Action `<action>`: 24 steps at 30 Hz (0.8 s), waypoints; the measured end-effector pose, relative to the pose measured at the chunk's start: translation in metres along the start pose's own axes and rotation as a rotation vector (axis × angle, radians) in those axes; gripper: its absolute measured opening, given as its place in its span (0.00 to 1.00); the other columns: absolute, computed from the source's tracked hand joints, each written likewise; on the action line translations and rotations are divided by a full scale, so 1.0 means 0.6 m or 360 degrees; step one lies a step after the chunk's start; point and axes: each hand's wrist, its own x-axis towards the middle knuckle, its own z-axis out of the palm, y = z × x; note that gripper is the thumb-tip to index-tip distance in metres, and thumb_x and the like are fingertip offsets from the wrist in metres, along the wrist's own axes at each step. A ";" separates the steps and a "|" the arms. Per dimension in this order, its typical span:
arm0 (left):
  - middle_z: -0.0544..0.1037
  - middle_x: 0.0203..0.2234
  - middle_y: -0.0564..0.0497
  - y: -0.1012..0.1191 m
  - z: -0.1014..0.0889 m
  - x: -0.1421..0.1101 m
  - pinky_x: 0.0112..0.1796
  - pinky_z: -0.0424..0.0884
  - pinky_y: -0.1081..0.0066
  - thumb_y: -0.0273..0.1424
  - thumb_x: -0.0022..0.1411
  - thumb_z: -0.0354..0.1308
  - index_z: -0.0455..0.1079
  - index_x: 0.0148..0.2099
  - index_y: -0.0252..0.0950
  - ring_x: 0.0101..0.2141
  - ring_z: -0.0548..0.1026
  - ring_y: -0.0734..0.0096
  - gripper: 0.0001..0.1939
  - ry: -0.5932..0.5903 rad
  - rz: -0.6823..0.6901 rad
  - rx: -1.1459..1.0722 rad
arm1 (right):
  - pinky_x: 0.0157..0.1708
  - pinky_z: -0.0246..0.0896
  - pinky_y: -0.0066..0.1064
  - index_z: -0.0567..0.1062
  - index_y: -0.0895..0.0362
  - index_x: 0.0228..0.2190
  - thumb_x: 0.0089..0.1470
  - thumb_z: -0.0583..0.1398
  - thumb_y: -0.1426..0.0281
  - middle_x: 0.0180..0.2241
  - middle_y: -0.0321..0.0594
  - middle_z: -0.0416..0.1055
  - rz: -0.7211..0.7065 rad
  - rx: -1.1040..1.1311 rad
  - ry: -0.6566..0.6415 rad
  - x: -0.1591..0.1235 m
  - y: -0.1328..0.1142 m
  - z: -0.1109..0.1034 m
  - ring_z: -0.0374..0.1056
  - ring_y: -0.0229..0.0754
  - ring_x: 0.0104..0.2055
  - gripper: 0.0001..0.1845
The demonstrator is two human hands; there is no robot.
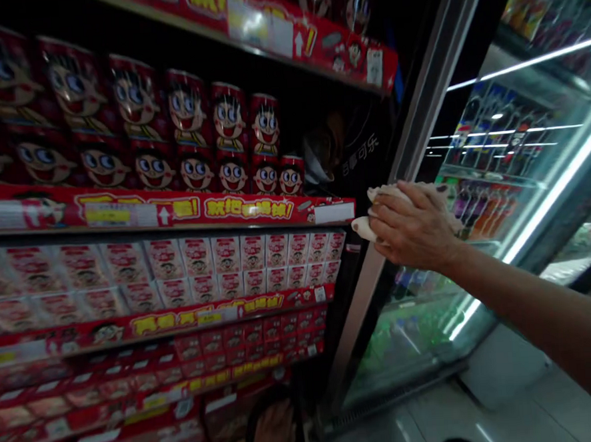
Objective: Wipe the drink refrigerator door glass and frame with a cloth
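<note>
My right hand [410, 224] reaches in from the right, its fingers closed over a crumpled pale cloth [366, 229] with dark spots. The cloth lies against the metal frame [421, 100] of a glass-fronted drinks cooler and sticks out past my fingertips on the left. Part of it bunches up behind the hand. At the bottom edge, a dim skin-coloured shape [274, 429] shows inside a dark rim; it may be my left hand, but no fingers can be made out.
Left of the cooler, shelves hold red cans [186, 107] with cartoon faces and small white-and-red cartons [198, 260]. Red label strips [255, 210] run along the shelf edges. Bottles [495, 129] show through the cooler's glass. Pale floor tiles [527, 413] lie at the lower right.
</note>
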 end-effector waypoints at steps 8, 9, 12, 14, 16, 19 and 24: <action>0.74 0.67 0.39 -0.060 0.115 -0.018 0.69 0.66 0.45 0.28 0.77 0.45 0.76 0.65 0.32 0.66 0.69 0.50 0.24 -0.0111 -0.0143 -0.0176 | 0.80 0.49 0.61 0.78 0.66 0.59 0.74 0.56 0.68 0.64 0.61 0.71 -0.0315 0.0101 -0.0472 -0.187 -0.232 0.153 0.56 0.66 0.77 0.21; 0.74 0.66 0.39 -0.063 0.117 -0.017 0.69 0.67 0.44 0.28 0.77 0.46 0.76 0.64 0.32 0.65 0.70 0.49 0.23 -0.0096 -0.0122 -0.0183 | 0.80 0.49 0.61 0.77 0.68 0.60 0.73 0.55 0.69 0.64 0.64 0.71 -0.0335 0.0175 -0.0549 -0.208 -0.264 0.172 0.55 0.68 0.77 0.22; 0.75 0.65 0.39 -0.063 0.114 -0.014 0.67 0.66 0.45 0.28 0.77 0.47 0.76 0.62 0.31 0.64 0.70 0.50 0.21 -0.0098 -0.0091 -0.0200 | 0.81 0.46 0.61 0.76 0.73 0.61 0.71 0.54 0.74 0.64 0.70 0.70 -0.0349 0.0430 -0.0791 -0.270 -0.364 0.234 0.56 0.70 0.76 0.24; 0.75 0.66 0.40 -0.060 0.112 -0.013 0.67 0.64 0.46 0.28 0.77 0.47 0.76 0.63 0.32 0.64 0.70 0.51 0.21 -0.0113 -0.0094 -0.0215 | 0.81 0.43 0.60 0.77 0.76 0.60 0.70 0.53 0.77 0.64 0.72 0.69 -0.0291 0.0604 -0.0990 -0.308 -0.432 0.276 0.56 0.69 0.76 0.24; 0.74 0.67 0.40 -0.056 0.113 -0.014 0.67 0.63 0.48 0.29 0.78 0.46 0.75 0.63 0.32 0.65 0.69 0.52 0.21 -0.0121 -0.0100 -0.0228 | 0.82 0.43 0.57 0.77 0.78 0.59 0.68 0.51 0.78 0.64 0.74 0.68 -0.0215 0.0747 -0.1186 -0.343 -0.498 0.315 0.56 0.67 0.76 0.25; 0.74 0.67 0.41 -0.054 0.118 -0.016 0.67 0.61 0.48 0.29 0.79 0.46 0.75 0.63 0.32 0.65 0.68 0.53 0.20 -0.0130 -0.0103 -0.0238 | 0.80 0.47 0.56 0.79 0.78 0.57 0.66 0.51 0.81 0.62 0.73 0.70 -0.0128 0.0875 -0.1388 -0.389 -0.587 0.366 0.57 0.65 0.75 0.25; 0.76 0.65 0.47 -0.065 0.136 -0.016 0.64 0.66 0.48 0.29 0.78 0.50 0.75 0.61 0.37 0.63 0.69 0.55 0.16 -0.0042 -0.0050 -0.0196 | 0.76 0.53 0.56 0.79 0.70 0.60 0.67 0.55 0.79 0.66 0.68 0.68 0.0057 0.0963 -0.1636 -0.435 -0.704 0.438 0.57 0.64 0.75 0.24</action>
